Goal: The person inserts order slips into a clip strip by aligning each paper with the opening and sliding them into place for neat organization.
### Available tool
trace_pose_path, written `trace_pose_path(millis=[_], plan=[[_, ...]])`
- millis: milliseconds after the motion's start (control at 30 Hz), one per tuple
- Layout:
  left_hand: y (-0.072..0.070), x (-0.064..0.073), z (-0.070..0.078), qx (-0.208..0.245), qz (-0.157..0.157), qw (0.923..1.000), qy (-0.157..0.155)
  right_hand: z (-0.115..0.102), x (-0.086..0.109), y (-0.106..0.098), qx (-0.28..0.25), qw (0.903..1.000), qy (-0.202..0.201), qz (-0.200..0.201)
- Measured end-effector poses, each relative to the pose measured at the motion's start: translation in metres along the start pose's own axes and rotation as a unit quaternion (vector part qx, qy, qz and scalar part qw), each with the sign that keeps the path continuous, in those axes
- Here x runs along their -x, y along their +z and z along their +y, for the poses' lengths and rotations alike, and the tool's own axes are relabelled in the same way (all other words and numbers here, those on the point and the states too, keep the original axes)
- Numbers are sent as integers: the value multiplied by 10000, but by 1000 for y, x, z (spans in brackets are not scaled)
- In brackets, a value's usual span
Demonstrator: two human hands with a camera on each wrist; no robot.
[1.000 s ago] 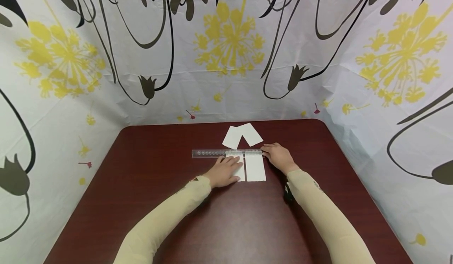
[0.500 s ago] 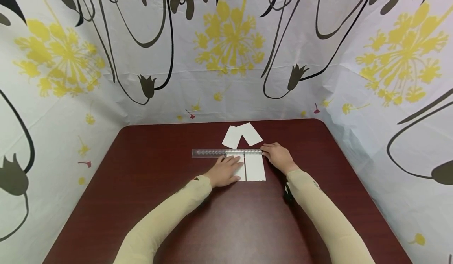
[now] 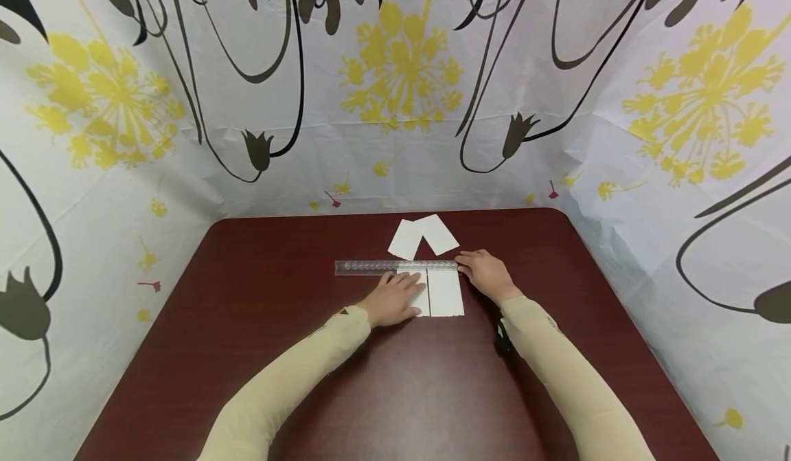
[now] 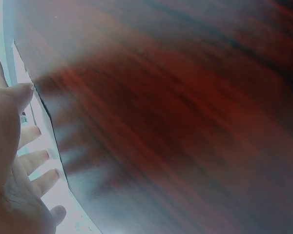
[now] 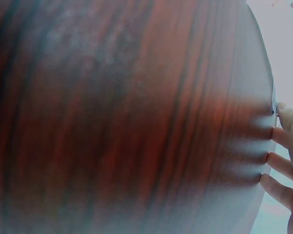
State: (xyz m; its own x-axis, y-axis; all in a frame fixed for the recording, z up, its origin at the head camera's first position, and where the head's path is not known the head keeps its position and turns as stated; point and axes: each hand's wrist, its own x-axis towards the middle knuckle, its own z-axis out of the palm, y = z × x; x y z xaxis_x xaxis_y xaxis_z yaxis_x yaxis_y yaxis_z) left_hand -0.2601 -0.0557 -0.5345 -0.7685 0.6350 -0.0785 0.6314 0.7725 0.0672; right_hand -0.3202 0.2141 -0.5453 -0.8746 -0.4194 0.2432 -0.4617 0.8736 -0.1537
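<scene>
A clear plastic ruler [image 3: 364,268] lies crosswise on the table, over the far ends of two white cards. The right-hand card [image 3: 445,295] is mostly in sight, while much of the left-hand card [image 3: 422,304] is under my left hand [image 3: 391,300]. That hand rests on it with fingers extended, its fingertips near the ruler. My right hand [image 3: 485,273] holds the ruler's right end between thumb and fingers; its exact contact is partly hidden. In the left wrist view, fingers [image 4: 34,161] spread over bright white; in the right wrist view, fingertips [image 5: 278,187] touch the tabletop.
Two more white cards, one tilted left [image 3: 405,240] and one tilted right [image 3: 437,234], meet at their tops beyond the ruler. The dark red table [image 3: 278,351] ends against a patterned fabric backdrop [image 3: 395,165] at the back and sides.
The left-hand card has slid slightly right under my left hand, and the gap between the two cards is narrower. The ruler and my right hand have stayed in place.
</scene>
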Motion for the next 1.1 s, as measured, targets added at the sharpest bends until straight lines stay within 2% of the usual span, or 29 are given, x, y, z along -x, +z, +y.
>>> trace_pose_path(millis=[300,1100], plan=[[2,-3,1,-171,74,9998,50,-2,0,-2,59,10000,-45,-13],[0,-2,3,-32,53,10000,70,0,0,2,-17,10000,21,33]])
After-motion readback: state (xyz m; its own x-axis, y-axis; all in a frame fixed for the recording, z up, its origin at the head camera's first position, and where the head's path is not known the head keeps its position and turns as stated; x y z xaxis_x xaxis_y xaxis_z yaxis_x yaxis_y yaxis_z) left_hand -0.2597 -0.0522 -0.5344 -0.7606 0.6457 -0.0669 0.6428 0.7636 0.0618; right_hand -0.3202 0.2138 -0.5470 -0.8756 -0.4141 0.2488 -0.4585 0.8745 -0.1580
